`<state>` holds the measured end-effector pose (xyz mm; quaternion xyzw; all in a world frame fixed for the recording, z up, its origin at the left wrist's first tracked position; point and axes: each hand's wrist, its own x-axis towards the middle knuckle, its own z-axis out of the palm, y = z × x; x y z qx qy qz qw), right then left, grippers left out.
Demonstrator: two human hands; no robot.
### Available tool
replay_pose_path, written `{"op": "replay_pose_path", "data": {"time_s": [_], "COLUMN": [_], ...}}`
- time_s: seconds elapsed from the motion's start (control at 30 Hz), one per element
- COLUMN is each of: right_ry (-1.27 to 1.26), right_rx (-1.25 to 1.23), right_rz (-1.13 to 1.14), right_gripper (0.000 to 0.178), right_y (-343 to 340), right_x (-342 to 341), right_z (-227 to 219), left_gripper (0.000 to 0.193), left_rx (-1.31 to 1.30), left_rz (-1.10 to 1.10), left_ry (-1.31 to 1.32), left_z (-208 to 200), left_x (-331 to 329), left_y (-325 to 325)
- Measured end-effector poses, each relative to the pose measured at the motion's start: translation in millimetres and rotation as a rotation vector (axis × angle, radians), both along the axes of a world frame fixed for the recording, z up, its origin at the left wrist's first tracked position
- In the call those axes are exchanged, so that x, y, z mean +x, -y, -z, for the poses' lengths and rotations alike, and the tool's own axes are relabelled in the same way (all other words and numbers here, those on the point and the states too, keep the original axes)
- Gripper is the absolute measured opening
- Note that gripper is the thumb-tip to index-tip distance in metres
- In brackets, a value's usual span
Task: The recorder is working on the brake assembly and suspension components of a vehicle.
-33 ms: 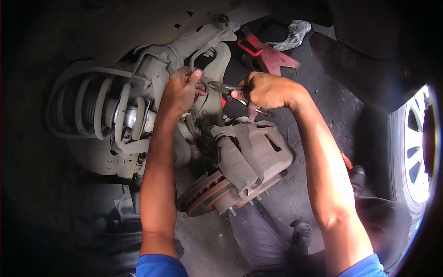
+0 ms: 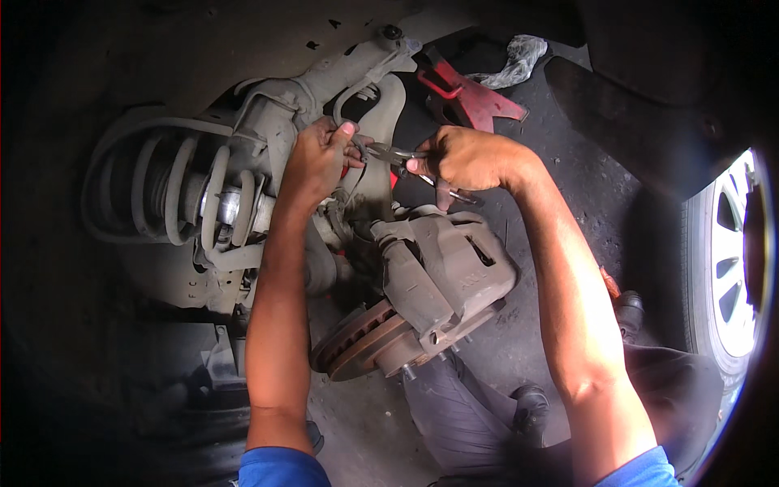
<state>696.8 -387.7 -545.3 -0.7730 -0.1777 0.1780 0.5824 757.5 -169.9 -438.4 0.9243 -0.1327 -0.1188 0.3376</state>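
My right hand [image 2: 479, 158] is wrapped around a pair of metal pliers [image 2: 389, 152], whose jaws point left toward my other hand. One handle sticks out below my right fingers. My left hand [image 2: 318, 161] is closed, thumb and fingers pinching a thin dark cable [image 2: 358, 180] right by the plier tips. Whether the jaws bite on it cannot be made out. Both hands are above the grey brake caliper [image 2: 454, 272], which sits on a rusty brake disc [image 2: 350, 345]. Behind my fingers stands the pale steering knuckle arm [image 2: 391, 105].
A coil spring [image 2: 174, 191] around a shock absorber lies left of my left forearm. Beyond my hands are a red jack stand [image 2: 475, 99] and crumpled clear plastic [image 2: 521, 63]. A wheel with a silver rim [image 2: 730, 252] stands at the right. My trousered leg [image 2: 454, 414] is below the disc.
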Motion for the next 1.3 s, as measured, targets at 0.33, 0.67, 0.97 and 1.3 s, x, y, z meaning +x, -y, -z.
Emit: {"op": "replay_pose_path", "data": {"time_s": [0.33,0.67,0.97,1.3], "right_ry": [-0.033,-0.238,-0.253,0.211], "right_rx": [0.044,0.089,0.081,-0.092], "right_rz": [0.035,-0.034,-0.112,-0.084], "right_gripper": [0.052,0.06,0.062,0.06], "right_y": [-4,2,3,-10], "right_x": [-2,0,8,27], "right_z": [-6,-17,-11,17], "left_gripper": [0.035,0.042,0.048,0.049], "left_rx": [0.031,0.008,0.004,0.017], "left_rz": [0.014,0.02,0.027,-0.009], "left_ry": [0.018,0.045,0.078,0.079], "left_z": [-1,-1,0,-1], "left_x": [0,-1,-2,-5], "left_y": [0,-1,-3,3]}}
